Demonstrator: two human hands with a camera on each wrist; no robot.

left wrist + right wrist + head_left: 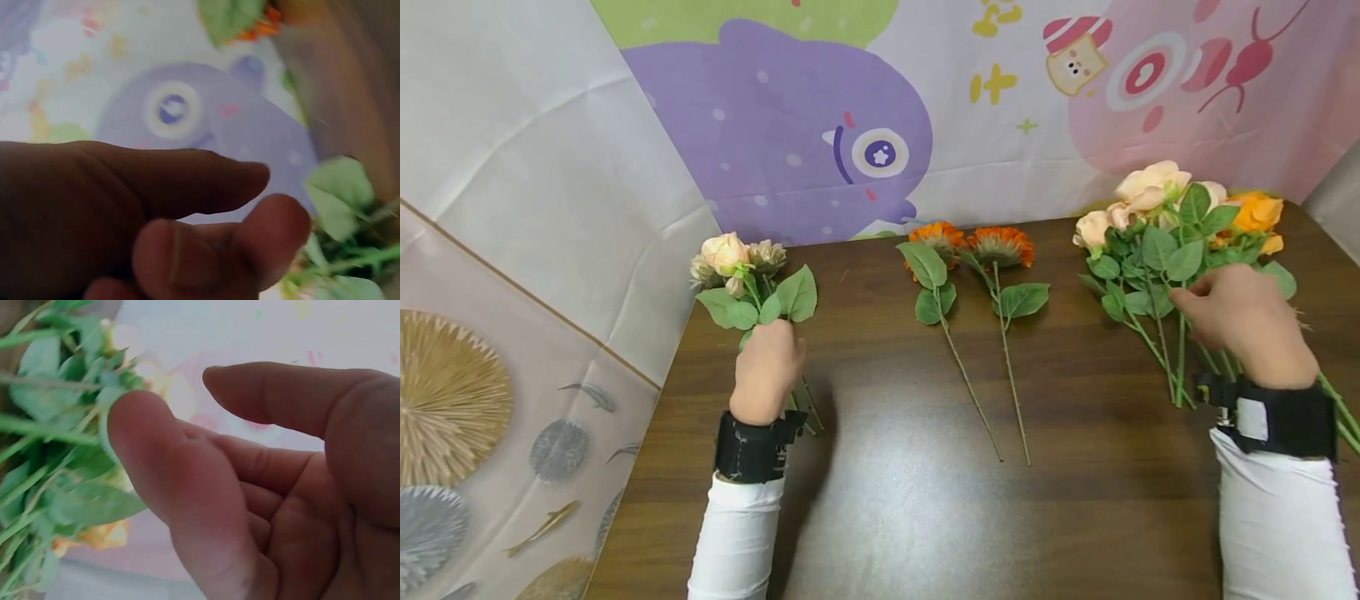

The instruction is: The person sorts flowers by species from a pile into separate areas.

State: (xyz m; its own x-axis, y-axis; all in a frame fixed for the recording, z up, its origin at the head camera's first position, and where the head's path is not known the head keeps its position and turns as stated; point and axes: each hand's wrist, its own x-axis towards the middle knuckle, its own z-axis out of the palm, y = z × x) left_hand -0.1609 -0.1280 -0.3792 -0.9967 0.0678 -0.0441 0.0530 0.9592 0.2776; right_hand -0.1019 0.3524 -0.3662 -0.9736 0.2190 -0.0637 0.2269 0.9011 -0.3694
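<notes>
At the left of the table, my left hand [767, 367] is over a small bunch of flowers [726, 254] with peach and dull beige heads. In the left wrist view its thumb and loosely bent fingers [275, 240] stand apart, nothing visible between them; green stems [356, 257] show beyond. On the right my right hand [1255, 321] hovers over a larger pile of peach roses [1153, 183] and an orange rose [1257, 212]. The right wrist view shows its thumb and forefinger [147, 431] apart with nothing between, beside leafy stems [47, 428].
Two orange flowers [1000, 246] with long thin stems lie side by side in the middle of the brown table [895, 517]. A cartoon-printed cloth [790, 125] hangs behind the table. Another patterned cloth [572, 400] lies off its left edge.
</notes>
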